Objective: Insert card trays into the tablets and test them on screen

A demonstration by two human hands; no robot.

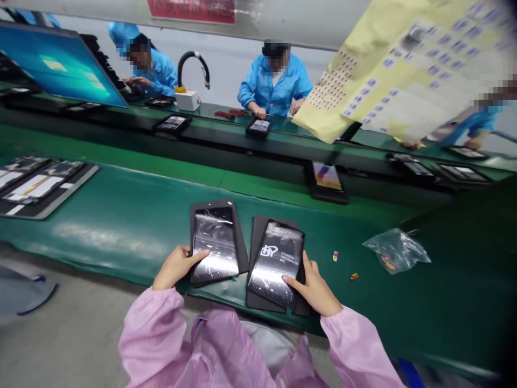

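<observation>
Two tablets lie side by side in front of me, each over a dark grey pad. My left hand grips the lower left edge of the left tablet, thumb on its dark, film-covered screen. The right tablet shows a white "Hyundai Technology Inc." logo and sits at a slant on its pad. My right hand holds that one by its right edge, with the thumb on the glass and the other fingers partly hidden beneath. The left pad shows past the left tablet's right side.
To the right lie a small red-and-white piece, a small orange piece and a clear plastic bag. Opened tablets rest on a board at the left. Beyond runs a conveyor with devices; co-workers in blue sit behind it. Yellow sheets hang upper right.
</observation>
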